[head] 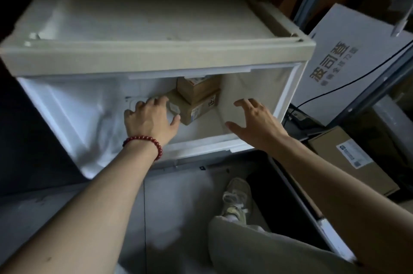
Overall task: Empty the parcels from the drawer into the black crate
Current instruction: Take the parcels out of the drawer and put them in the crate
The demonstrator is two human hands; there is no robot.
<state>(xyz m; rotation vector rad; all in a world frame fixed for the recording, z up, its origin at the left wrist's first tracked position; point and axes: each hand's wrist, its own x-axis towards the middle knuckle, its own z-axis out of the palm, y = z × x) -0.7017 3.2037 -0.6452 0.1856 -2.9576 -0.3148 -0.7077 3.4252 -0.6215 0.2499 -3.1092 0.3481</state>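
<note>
both your left hand (152, 119) and right hand (252, 122) are spread, gripping nothing; the two stacked brown cardboard parcels (197, 92) sit at the back of the white plastic drawer (67, 104); clasp the lower one's sides, lift level.

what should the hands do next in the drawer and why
Probably close both hands in on the lower cardboard box and lift it with the upper cardboard box stacked on it: the left hand and right hand are open either side, holding nothing.
</note>
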